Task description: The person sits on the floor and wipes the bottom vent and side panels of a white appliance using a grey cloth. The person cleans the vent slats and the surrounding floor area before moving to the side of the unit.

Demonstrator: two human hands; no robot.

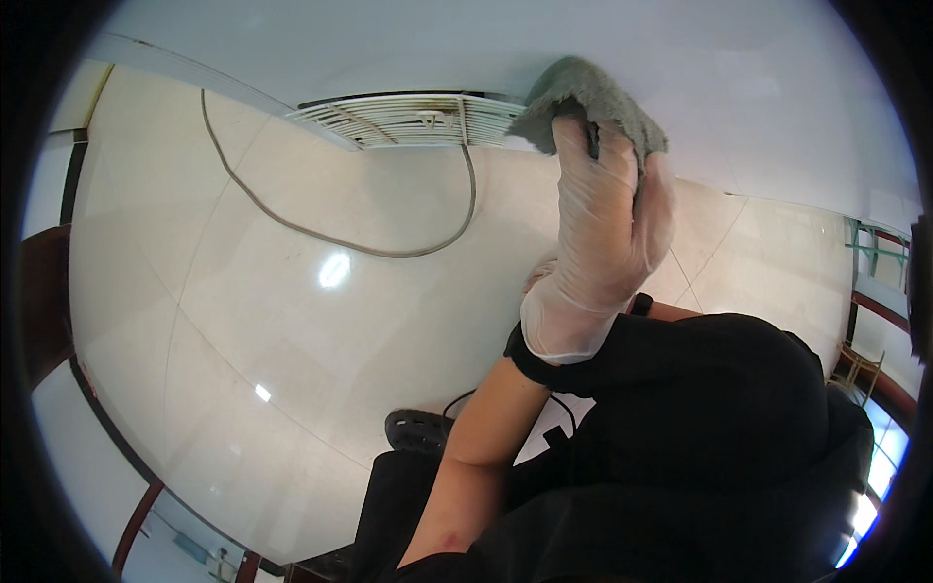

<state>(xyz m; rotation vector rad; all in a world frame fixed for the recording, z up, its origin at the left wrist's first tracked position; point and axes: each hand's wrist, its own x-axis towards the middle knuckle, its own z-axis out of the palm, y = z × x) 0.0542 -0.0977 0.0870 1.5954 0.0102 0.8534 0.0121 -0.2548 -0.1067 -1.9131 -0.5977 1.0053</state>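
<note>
My left hand (pixel 601 226), in a clear plastic glove, grips a bunched grey-green cloth (pixel 583 84) between its fingers and what looks like the thumb. The cloth lies against the smooth white panel (pixel 729 95) in front of me, just right of a slatted grille (pixel 364 120) at the panel's lower edge. Behind the left wrist shows a small gloved part that appears to be my right hand (pixel 541 274). The rest of it is hidden, and whether it holds anything cannot be seen.
A grey cord or hose (pixel 328 237) loops over the glossy tiled floor (pixel 240 328) beside the grille. A black perforated clog (pixel 412 430) is below, near my black-clothed leg. At the far right stands a green metal frame (pixel 878 244). Dark-edged walls lie at the left.
</note>
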